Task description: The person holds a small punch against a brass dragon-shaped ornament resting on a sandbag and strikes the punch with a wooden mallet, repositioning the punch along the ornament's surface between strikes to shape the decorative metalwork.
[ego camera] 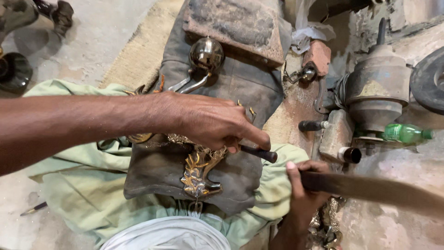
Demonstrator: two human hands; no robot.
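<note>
Two hands at work over a dark, worn leather lap pad (157, 171). Left hand (210, 122), fingers curled shut, pins an ornate gold-coloured cast metal piece (199, 173) to the pad; its long axis runs toward the body. Right hand (303, 185), fingers wrapped tight, grips a long dark flat tool (370, 187), probably a file, lying just right of the piece.

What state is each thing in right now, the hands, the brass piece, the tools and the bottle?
left hand: closed, pressing down on the brass piece
right hand: closed around the long dark tool
brass piece: lying on the dark pad, partly covered by the hand
dark pad: draped over the lap
long dark tool: held, motion-blurred
round metal ball: resting on the pad, shiny
green bottle: lying on its side, capped
</note>
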